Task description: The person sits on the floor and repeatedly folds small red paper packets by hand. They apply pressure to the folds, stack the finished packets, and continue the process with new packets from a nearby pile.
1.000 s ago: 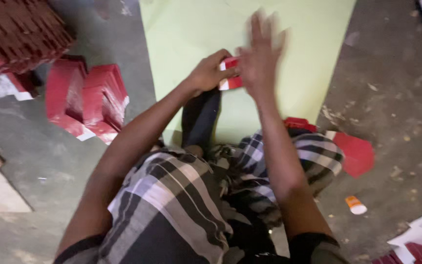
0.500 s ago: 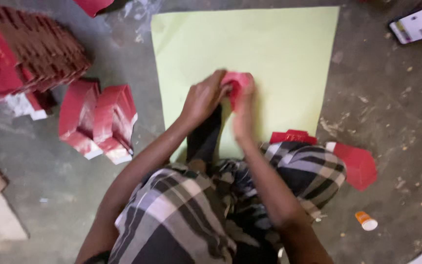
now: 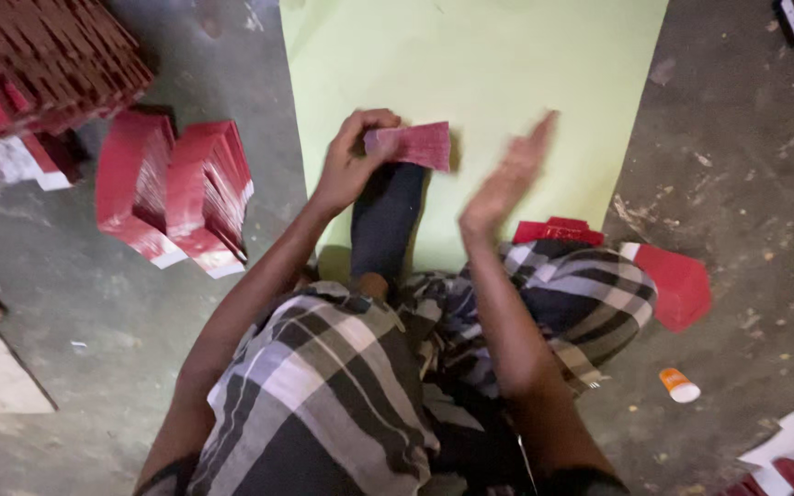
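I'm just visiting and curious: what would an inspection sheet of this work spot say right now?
Surface: rough grey concrete floor, with a pale green sheet spread on it.
Job's things: a small red card, pinched at one end and resting on a dark knee.
Clutter: two red card stacks standing at the left, a bigger red pile at the top left, loose red pieces at the right, a small orange-and-white tube.
Grippers: left hand holds the red card; right hand open, blurred, holding nothing.
Cables: nothing seen.
Surroundings: checked cloth over the person's lap.
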Demonstrator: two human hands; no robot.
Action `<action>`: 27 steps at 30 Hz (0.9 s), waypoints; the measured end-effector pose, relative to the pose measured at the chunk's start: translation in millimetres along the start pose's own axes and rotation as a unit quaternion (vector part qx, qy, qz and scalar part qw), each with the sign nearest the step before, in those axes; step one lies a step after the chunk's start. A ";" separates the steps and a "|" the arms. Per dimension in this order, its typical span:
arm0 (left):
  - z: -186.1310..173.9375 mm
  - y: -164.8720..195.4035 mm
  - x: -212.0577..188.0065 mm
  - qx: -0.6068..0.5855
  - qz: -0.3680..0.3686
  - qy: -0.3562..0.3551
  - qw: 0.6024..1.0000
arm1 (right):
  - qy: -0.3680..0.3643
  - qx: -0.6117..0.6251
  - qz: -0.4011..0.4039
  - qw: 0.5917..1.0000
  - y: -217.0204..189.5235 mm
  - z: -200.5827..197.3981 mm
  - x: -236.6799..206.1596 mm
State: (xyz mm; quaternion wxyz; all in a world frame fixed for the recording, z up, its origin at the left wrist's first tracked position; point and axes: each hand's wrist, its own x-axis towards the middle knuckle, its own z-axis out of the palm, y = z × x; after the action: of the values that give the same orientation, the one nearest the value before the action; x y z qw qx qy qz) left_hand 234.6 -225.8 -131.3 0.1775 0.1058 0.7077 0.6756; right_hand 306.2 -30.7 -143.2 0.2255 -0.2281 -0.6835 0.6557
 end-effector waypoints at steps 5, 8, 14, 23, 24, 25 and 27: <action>18.3 -9.1 1.1 -0.036 -0.090 0.044 0.994 | -0.170 -0.046 -0.006 0.984 9.5 22.4 -20.2; 21.3 -6.1 -1.8 0.049 -0.007 0.079 0.996 | -0.195 -0.102 -0.004 0.975 0.2 18.5 -19.0; 16.7 3.5 -0.5 0.086 -0.004 0.057 0.995 | -0.298 -0.548 -0.225 0.748 -33.7 -9.1 -5.5; 17.8 9.1 6.4 0.014 -0.040 0.063 0.997 | -0.237 -0.267 -0.002 0.934 -28.7 5.8 27.4; 19.9 7.4 8.0 0.006 -0.034 0.077 0.996 | -0.148 -0.025 0.052 0.987 -23.9 10.9 31.4; 22.2 5.1 9.9 -0.005 -0.039 0.089 0.995 | -0.175 -0.011 0.038 0.984 -17.2 17.5 35.0; 26.9 0.9 11.3 -0.046 -0.082 0.077 0.993 | -0.226 -0.009 0.052 0.973 -5.7 27.4 35.9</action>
State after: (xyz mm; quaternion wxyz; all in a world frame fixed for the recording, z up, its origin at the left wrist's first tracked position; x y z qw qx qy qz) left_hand 234.8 -196.6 -132.3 0.1823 -0.0133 0.6934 0.6970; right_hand 260.9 -30.9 -138.3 0.0291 -0.1112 -0.7100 0.6948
